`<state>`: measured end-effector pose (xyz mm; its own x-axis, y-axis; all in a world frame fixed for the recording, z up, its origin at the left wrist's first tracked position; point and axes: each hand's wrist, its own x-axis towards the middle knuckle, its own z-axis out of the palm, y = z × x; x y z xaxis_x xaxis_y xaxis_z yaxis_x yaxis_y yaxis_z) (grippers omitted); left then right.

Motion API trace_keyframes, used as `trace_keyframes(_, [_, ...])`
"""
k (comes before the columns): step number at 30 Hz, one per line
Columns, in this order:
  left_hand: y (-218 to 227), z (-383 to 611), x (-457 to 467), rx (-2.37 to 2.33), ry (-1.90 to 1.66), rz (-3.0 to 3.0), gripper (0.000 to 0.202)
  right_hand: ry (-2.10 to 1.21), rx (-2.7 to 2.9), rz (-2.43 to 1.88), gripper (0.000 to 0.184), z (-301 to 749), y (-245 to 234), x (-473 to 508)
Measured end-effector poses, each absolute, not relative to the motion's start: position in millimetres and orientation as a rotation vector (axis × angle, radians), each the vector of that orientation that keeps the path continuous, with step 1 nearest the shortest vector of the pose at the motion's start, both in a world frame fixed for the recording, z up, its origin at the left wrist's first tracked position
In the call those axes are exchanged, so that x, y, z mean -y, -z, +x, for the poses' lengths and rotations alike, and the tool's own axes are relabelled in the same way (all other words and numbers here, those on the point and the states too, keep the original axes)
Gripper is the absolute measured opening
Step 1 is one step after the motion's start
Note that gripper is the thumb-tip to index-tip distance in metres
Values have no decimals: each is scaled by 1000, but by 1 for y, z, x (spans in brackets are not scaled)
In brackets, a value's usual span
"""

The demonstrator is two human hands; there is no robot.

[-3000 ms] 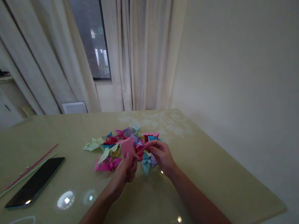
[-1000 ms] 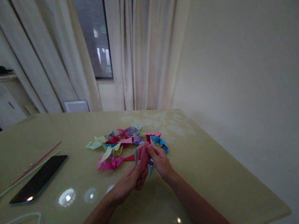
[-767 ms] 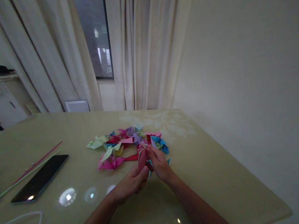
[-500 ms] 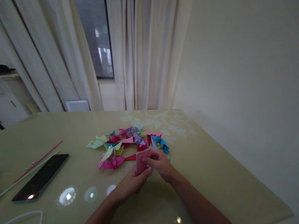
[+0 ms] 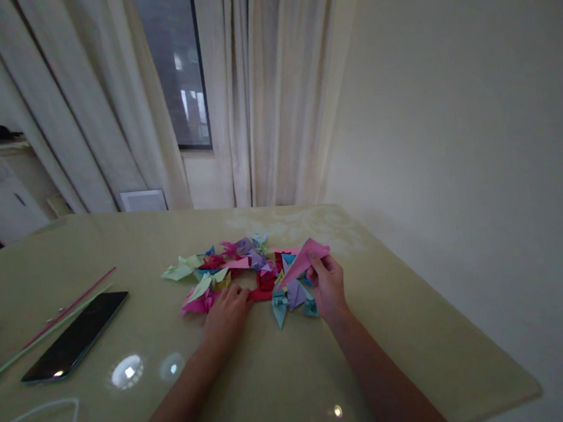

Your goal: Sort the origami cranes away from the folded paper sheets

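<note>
Pinched between the thumb and fingers of my right hand (image 5: 328, 286) is a pink origami piece (image 5: 303, 261), its narrow point angled down to the left. It is held over the right side of a ring of colourful origami cranes (image 5: 255, 257). My left hand (image 5: 228, 314) rests low at the ring's front, fingers bent forward and slightly apart. Its fingertips touch the ring between a magenta crane (image 5: 198, 304) and a red folded paper (image 5: 260, 295). Teal cranes (image 5: 280, 305) and a lilac one (image 5: 295, 294) lie below the pink piece.
A dark phone (image 5: 78, 335) lies on the glossy table (image 5: 260, 394) to the left. Behind it are a magenta stick (image 5: 82, 298) and a pale green stick (image 5: 47, 333). A white cable (image 5: 40, 404) curves at the front left. The table meets a wall on the right.
My hands have parted. The left let go of the pink piece and moved left onto the ring; the right lifted it up and to the right, uncovering teal and lilac cranes.
</note>
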<state>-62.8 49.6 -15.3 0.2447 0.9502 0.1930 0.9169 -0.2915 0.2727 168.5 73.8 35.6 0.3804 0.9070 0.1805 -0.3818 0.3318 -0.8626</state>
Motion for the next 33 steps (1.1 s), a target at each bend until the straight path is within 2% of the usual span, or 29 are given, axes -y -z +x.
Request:
trace_keyframes(5, [11, -66, -51, -1738, -416, 2443, 23, -1027, 923, -911, 47, 164, -32, -71])
trace_keyframes(12, [17, -80, -52, -1600, -544, 2110, 12, -707, 1224, -1059, 34, 166, -25, -68])
trace_keyframes(19, [21, -79, -48, -1462, -594, 1992, 14, -696, 1154, -1059, 36, 168, -20, -72])
trace_keyframes(28, [7, -66, -50, -1319, -1237, 1692, 30, -798, 659, -806, 45, 181, -17, -89])
trace_keyframes(33, [-4, -56, -44, -1176, -1343, 1432, 41, -900, 514, -647, 47, 185, -20, -91])
